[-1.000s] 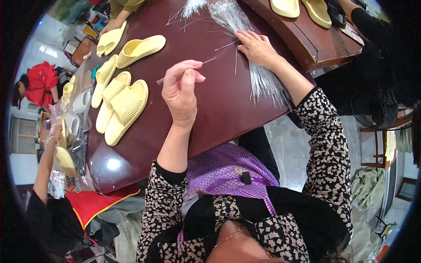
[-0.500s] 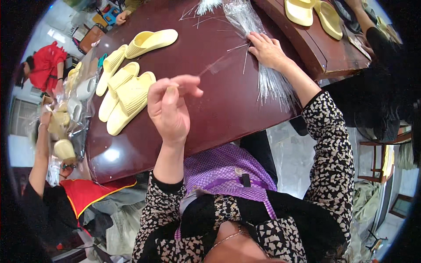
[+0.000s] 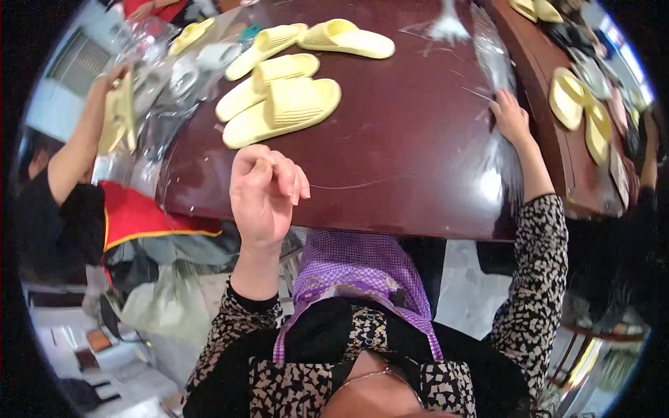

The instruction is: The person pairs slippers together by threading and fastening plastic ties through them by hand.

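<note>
My left hand (image 3: pixel 265 191) is raised over the table's near edge with its fingers curled into a pinch. A thin, pale strand (image 3: pixel 362 185) runs rightward from its fingertips. My right hand (image 3: pixel 512 117) lies with extended fingers on a long bundle of clear and whitish strands (image 3: pixel 493 63) at the table's right side. Beyond my left hand stand yellow ribbed slippers: one pair nearer, with a front slipper (image 3: pixel 286 115) and one behind it (image 3: pixel 244 94), and another pair farther back, a left slipper (image 3: pixel 261 50) and a right slipper (image 3: pixel 348 40).
A second bunch of white strands (image 3: pixel 448 29) lies at the far side of the dark red table (image 3: pixel 390 132). At left, a co-worker's arm (image 3: pixel 78 143) holds a yellow slipper (image 3: pixel 120 115) beside plastic-wrapped slippers (image 3: pixel 185 75). More yellow slippers (image 3: pixel 568 97) lie on the adjoining table at right.
The view has turned, so the table and slippers sit differently in it. My left hand's fingers have curled in more, and my right hand still rests on the bundle.
</note>
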The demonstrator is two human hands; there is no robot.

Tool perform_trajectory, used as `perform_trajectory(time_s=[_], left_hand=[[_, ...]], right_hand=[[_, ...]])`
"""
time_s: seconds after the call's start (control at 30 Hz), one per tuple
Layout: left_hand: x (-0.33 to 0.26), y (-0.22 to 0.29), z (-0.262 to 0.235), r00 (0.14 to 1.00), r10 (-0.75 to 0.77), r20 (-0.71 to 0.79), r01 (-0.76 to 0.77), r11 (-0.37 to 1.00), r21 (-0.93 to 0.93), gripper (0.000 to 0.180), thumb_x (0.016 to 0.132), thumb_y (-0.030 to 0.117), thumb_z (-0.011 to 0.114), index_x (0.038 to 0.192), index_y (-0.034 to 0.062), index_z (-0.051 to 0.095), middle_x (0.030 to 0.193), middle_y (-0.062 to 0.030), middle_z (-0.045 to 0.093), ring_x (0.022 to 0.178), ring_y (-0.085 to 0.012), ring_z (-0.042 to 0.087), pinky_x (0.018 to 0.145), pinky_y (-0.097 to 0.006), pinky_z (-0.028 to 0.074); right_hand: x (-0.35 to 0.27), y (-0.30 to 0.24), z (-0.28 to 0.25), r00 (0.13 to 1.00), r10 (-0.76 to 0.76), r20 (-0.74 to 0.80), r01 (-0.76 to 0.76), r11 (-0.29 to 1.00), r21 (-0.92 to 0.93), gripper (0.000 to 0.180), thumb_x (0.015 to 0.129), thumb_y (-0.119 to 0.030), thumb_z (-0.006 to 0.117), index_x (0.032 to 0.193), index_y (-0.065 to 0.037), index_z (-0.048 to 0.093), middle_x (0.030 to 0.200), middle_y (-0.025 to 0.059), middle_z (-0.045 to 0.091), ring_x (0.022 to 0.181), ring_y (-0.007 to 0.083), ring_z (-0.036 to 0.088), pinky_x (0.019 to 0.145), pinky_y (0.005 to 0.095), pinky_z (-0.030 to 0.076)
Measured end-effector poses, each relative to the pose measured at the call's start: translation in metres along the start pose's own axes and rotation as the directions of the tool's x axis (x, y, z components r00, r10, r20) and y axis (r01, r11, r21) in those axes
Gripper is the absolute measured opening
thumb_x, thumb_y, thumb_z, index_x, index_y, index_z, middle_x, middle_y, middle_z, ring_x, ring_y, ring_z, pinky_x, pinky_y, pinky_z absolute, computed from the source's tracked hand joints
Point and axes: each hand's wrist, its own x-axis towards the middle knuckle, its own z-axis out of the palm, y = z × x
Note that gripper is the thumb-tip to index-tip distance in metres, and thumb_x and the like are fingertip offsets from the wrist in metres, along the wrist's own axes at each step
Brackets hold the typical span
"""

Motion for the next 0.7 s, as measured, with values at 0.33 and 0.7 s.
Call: perform_trajectory(time_s=[0.33,0.7], left_hand=[[0.015,0.029,-0.030,0.920,-0.223,-0.322,0.230,0.973,-0.017,0.009,0.093,0.012,0.045,0.089,0.0044,0.048,0.062,-0.0074,0.050,0.046,-0.0133,0.045,0.046,-0.027,0.042],[0.065,-0.026,0.007,0.900,-0.395,-0.186,0.378,0.918,-0.122,0.009,0.094,0.011,0.047,0.094,0.0035,0.052,0.074,-0.0097,0.058,0.057,-0.0154,0.056,0.054,-0.026,0.048]], right_hand=[[-0.024,-0.084,-0.115,0.949,-0.311,-0.044,0.270,0.739,0.617,0.059,0.083,-0.004,0.056,0.138,-0.006,0.036,0.135,0.0138,0.046,0.124,0.0246,0.046,0.098,0.0342,0.038],[-0.087,-0.252,-0.144,0.634,-0.632,0.446,-0.562,0.020,0.827,0.029,0.095,-0.021,0.049,0.115,0.000,0.054,0.072,0.0018,0.055,0.056,0.0078,0.047,0.050,0.0199,0.038]])
